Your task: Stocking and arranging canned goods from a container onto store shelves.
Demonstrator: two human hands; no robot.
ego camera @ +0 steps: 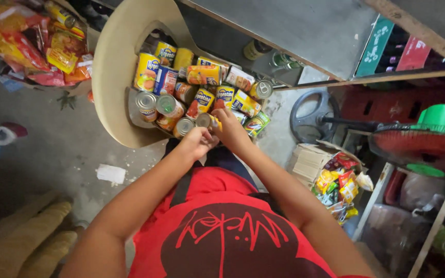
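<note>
A pile of tin cans [202,92] with yellow, blue and red labels lies on the seat of a beige plastic chair [112,77] in front of me. My left hand [198,140] and my right hand [231,128] meet at the near edge of the pile. Both are closed around one small can [205,120], whose silver top shows between the fingers. Another silver-topped can [183,126] lies just left of my left hand. My red shirt fills the bottom of the view.
Snack packets [27,41] hang at the top left. A cardboard box [310,162] with candy packets [341,183] stands at the right, beside a red and green fan [428,144] with a round black base [312,116]. A wooden counter [305,36] runs behind the chair. The floor is grey concrete.
</note>
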